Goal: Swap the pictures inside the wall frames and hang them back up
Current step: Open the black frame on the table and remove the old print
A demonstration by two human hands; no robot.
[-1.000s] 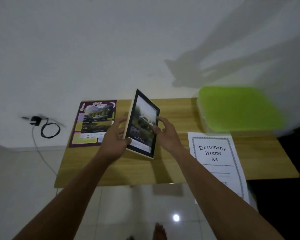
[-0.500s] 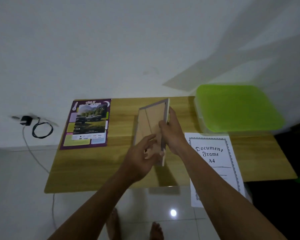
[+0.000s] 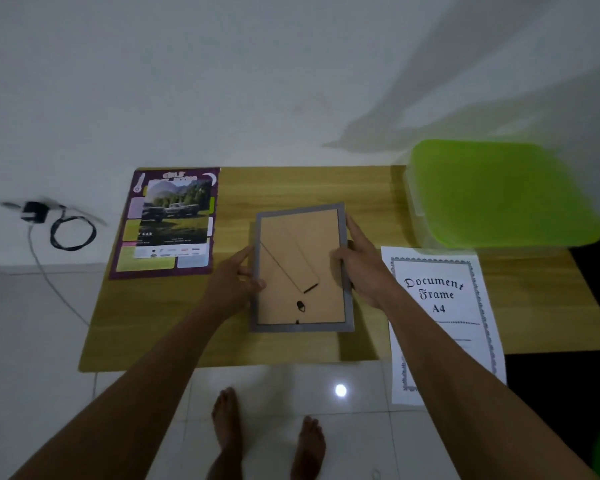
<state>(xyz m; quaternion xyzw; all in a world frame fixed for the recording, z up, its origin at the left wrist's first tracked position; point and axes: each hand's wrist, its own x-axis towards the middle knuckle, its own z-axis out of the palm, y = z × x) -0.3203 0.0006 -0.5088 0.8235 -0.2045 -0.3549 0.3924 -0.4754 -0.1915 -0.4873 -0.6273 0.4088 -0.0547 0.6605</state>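
Note:
A picture frame (image 3: 302,268) lies face down in the middle of the wooden table (image 3: 160,323), its brown backing board and stand flap facing up. My left hand (image 3: 234,282) grips its left edge. My right hand (image 3: 362,268) holds its right edge, thumb on the back. A purple poster with a smaller car picture on top (image 3: 174,223) lies flat at the table's left. A white "Document Frame A4" sheet (image 3: 440,317) lies at the right, hanging over the front edge.
A clear box with a green lid (image 3: 499,192) stands at the back right of the table. A black charger with a looped cable (image 3: 66,230) sits by the white wall at left. My bare feet (image 3: 267,431) stand on the tiled floor below the table's front edge.
The frame was upright with its picture side showing, then was turned over and laid flat, back up, on the table. Both hands moved to its side edges.

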